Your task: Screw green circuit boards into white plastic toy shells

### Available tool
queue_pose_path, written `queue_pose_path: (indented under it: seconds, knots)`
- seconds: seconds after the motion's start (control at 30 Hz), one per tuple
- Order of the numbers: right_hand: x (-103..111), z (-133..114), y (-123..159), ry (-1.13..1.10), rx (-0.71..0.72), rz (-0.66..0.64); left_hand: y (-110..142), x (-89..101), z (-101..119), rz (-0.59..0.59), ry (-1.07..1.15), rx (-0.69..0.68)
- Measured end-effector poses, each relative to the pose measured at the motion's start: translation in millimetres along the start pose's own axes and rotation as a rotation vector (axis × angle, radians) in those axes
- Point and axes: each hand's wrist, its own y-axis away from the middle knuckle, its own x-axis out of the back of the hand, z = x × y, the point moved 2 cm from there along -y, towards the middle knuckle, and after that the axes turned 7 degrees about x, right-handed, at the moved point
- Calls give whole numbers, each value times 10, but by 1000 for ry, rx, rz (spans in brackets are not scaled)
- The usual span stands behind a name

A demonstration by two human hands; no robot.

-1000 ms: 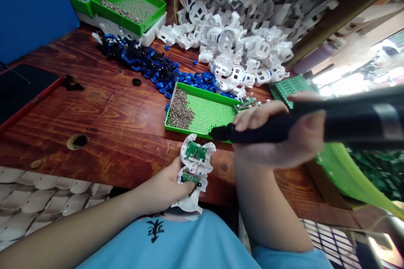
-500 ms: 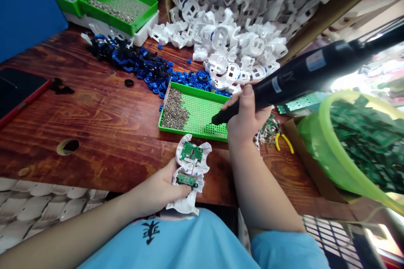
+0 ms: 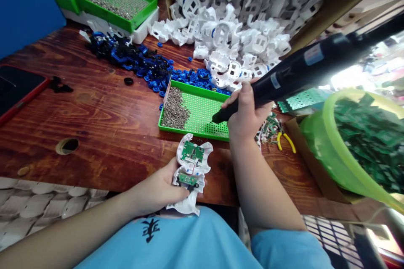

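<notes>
My left hand [image 3: 167, 187] is closed round a white plastic housing [image 3: 186, 206] held just above my lap. Two green circuit boards [image 3: 192, 152] sit inside the housing, with a red wire between them; my thumb lies over its lower part. My right hand [image 3: 244, 115] grips a black electric screwdriver [image 3: 284, 77], tilted so that its tip points down to the left. That tip is over the perforated green tray [image 3: 202, 109], at its right part. A heap of small screws [image 3: 174, 109] fills the tray's left end.
Behind the tray lie blue rings [image 3: 192, 77], black-and-blue parts [image 3: 126, 52] and a large pile of white housings [image 3: 227, 33]. Yellow-handled pliers [image 3: 286, 143] and a green tub of circuit boards [image 3: 318, 130] stand right. A red-edged phone [image 3: 19, 92] lies left.
Very little differs. My left thumb has slid slightly down and left on the housing, uncovering more of the lower board. The screwdriver stays over the tray.
</notes>
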Motion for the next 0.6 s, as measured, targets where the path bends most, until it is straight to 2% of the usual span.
queue_pose_path:
  seconds: [0.13,0.27,0.33,0.4,0.5,0.53,0.57,0.6]
  knots:
    - [1,6,17,-7,-12,-3,-6,-7,10,-19,29,1]
    - [20,-108,-62,-57,-10,83,-2,-2,0,-23,36,3]
    - [36,-297,-110,-74,-7,138,8,3,-14,-14,37,2]
    - [36,-584,-119,-110,-43,107,19,12,-27,5,31,-2]
    - [-23,-1087,-4,-203,-231,-112,29,24,-32,33,5,-12]
    - [-43,-1241,60,-185,-265,-158,30,25,-28,38,-7,-14]
    - [-59,-1355,135,-117,-369,-181,29,26,-21,42,-20,-16]
    - [-77,-1451,204,-94,-375,-209,28,26,-12,48,-33,-21]
